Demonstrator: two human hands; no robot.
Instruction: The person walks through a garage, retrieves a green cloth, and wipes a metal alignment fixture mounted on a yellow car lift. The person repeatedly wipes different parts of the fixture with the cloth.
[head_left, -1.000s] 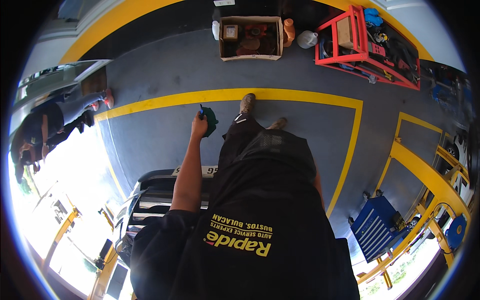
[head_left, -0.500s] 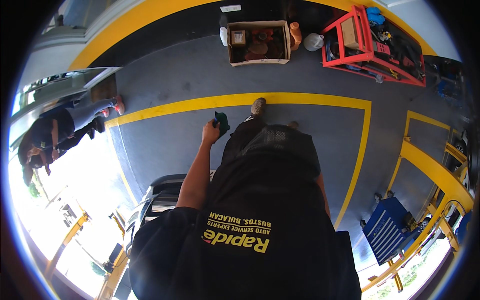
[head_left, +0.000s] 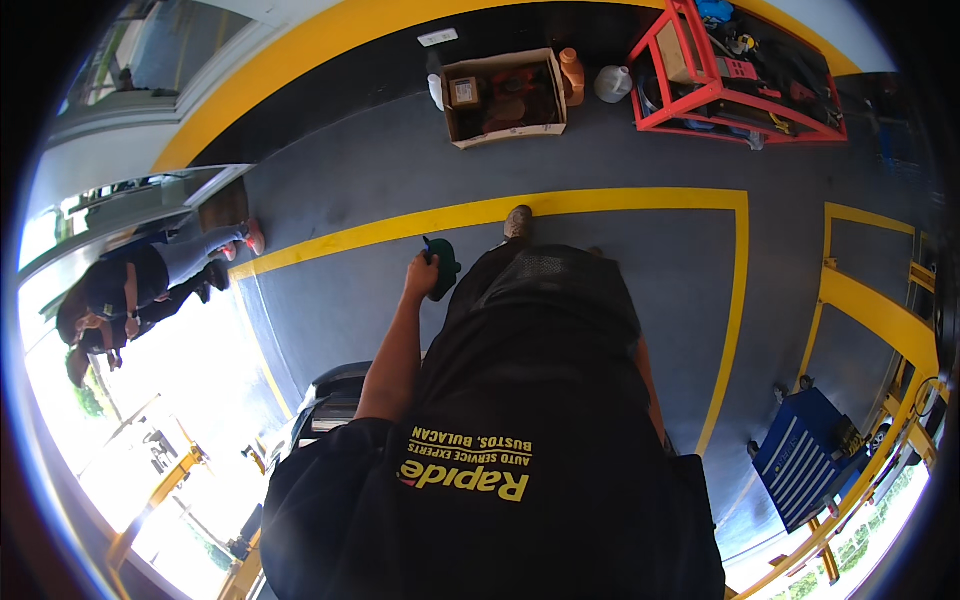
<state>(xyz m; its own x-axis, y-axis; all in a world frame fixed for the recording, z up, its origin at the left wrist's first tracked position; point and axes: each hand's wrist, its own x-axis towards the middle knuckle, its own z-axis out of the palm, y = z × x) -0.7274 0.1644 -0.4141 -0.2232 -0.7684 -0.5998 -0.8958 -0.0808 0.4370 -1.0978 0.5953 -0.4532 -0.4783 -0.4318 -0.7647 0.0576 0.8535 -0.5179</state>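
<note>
My left hand (head_left: 421, 274) hangs out beside my left leg, closed around a dark green rounded object (head_left: 443, 270) with a thin dark part sticking up at its top. Its exact kind does not show. Of my right arm only a strip of forearm (head_left: 648, 385) appears beyond my dark shirt; the right hand is hidden behind my body. One of my shoes (head_left: 518, 221) is on the yellow floor line (head_left: 620, 200).
Ahead by the wall sit an open cardboard box (head_left: 505, 132), an orange bottle (head_left: 572, 78), a clear jug (head_left: 613, 84) and a red tool cart (head_left: 740, 112). A blue tool cabinet (head_left: 800, 455) and a yellow lift (head_left: 880, 325) are right. Two people (head_left: 125, 285) stand left; a vehicle (head_left: 335, 400) is nearby.
The view has turned a little, so the box and red cart sit further left. My left hand still holds the green object, which now shows more of its broad side.
</note>
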